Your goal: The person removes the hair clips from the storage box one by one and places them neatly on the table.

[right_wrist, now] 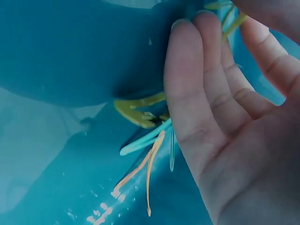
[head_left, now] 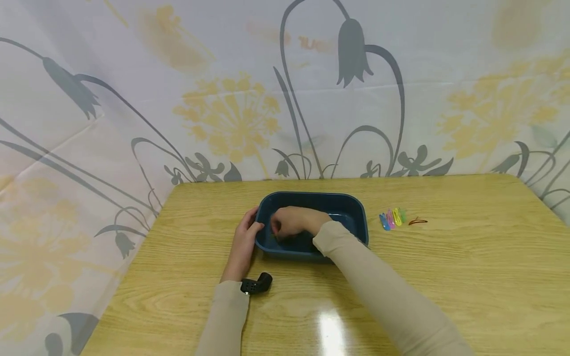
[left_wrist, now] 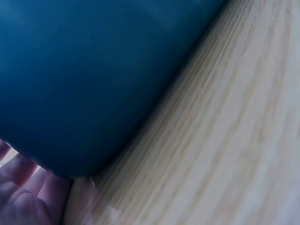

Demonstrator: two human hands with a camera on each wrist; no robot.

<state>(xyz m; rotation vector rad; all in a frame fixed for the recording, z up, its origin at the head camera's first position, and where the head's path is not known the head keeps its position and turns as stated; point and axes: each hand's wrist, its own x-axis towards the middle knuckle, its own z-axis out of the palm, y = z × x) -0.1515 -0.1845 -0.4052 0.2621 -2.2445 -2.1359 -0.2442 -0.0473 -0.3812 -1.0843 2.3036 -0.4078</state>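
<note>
The left hand point(head_left: 244, 242) was clamped on the near-left corner of the dark blue tub point(head_left: 352, 205), thumb over the rim and fingers point(left_wrist: 23, 197) curled under the outer wall. That grip looked meant to brace the tub so it wouldn't skate across the glossy wooden table point(head_left: 445, 277). A small black device point(head_left: 257, 284) was strapped at that wrist.

Next along, the right hand point(head_left: 294, 221) was down inside the tub at its left end. The wrist view showed its fingers point(right_wrist: 197, 93) bent over a loose bunch of thin hair clips point(right_wrist: 145, 136), yellow, teal and orange, lying in the tub's corner. They touched the clips, but whether they had actually pinched any, I couldn't tell.

Further right, 4 bright clips point(head_left: 392, 218), blue, pink, yellow and green, sat side by side just beside the tub, neat enough to look sorted. A brown clip point(head_left: 417, 221) lay just past them.

No brand, label or writing was readable anywhere.
</note>
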